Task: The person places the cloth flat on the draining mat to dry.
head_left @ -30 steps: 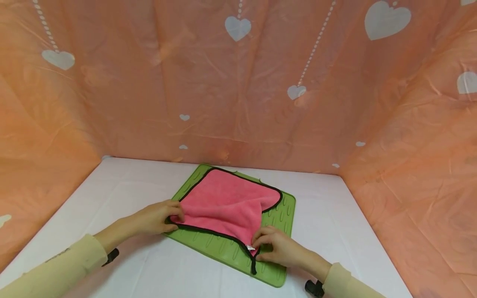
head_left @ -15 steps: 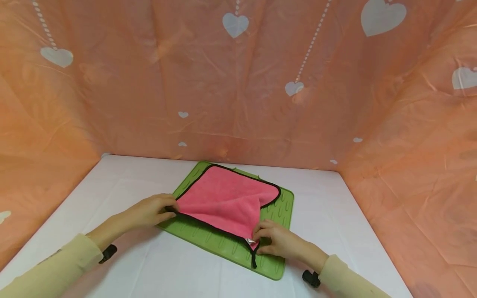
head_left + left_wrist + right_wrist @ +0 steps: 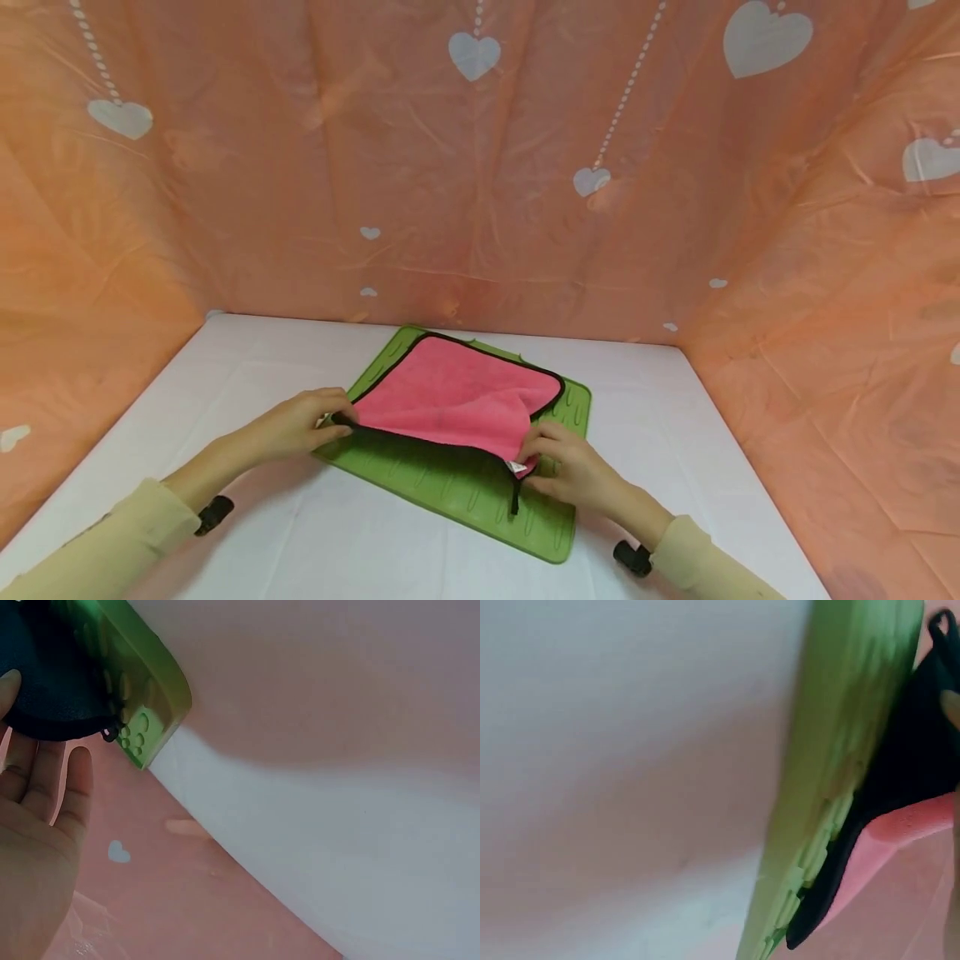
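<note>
A pink cloth [image 3: 457,392] with black edging lies over a green ridged mat [image 3: 427,483]; its near edge is raised off the mat. My left hand [image 3: 296,429] pinches the near left corner. In the left wrist view that hand [image 3: 37,817] has its thumb on the cloth's dark underside [image 3: 52,682] and fingers behind it. My right hand [image 3: 573,467] pinches the near right corner, beside a white label [image 3: 517,467] and a hanging black loop [image 3: 515,497]. The right wrist view shows the dark underside [image 3: 915,742] and pink face [image 3: 892,832], with only a sliver of that hand.
The mat lies at an angle on a white tabletop [image 3: 262,367]. Orange sheeting [image 3: 420,167] with pale hearts rises behind and at both sides. A black wrist device [image 3: 214,515] sits by the left cuff, another wrist device [image 3: 632,558] by the right.
Both hands have lifted the cloth's near edge and moved it away from me, baring more of the mat's front. The right corner has also shifted slightly rightward.
</note>
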Tool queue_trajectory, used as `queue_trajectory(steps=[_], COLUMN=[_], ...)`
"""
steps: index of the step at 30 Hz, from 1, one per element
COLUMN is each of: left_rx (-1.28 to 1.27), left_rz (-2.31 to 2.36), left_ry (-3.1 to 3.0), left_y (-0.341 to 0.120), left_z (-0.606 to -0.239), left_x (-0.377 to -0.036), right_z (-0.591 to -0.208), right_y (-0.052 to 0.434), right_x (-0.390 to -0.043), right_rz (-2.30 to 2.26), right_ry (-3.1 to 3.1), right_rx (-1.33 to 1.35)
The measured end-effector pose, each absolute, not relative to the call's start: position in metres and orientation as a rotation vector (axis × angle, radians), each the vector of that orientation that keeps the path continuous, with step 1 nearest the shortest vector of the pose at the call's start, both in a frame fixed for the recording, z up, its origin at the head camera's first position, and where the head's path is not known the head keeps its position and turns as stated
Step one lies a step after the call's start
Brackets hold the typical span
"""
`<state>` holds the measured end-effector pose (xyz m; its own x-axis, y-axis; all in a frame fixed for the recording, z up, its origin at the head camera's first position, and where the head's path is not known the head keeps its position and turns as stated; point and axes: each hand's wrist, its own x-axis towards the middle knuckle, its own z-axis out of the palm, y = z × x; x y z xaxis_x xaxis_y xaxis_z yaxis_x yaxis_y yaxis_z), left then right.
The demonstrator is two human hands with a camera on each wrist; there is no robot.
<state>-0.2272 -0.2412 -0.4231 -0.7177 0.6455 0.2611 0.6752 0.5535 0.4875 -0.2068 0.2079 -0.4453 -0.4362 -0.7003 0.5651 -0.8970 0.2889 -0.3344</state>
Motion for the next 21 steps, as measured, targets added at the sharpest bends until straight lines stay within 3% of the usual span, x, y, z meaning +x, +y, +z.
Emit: queue_trajectory(steps=[10, 21], left_rx=[-1.183, -1.287], left_rz=[-0.823, -0.741], left_ry=[-2.744, -2.836], left_y=[-0.245, -0.247], left_z=[-0.422, -0.431], left_x=[-0.224, -0.22], right_z=[-0.434, -0.445], right_y=[0.207, 0.205], right_x=[-0.206, -0.197], right_rz=[1.114, 1.195], right_ry=[-2.294, -2.842], right_rx=[1.336, 1.593])
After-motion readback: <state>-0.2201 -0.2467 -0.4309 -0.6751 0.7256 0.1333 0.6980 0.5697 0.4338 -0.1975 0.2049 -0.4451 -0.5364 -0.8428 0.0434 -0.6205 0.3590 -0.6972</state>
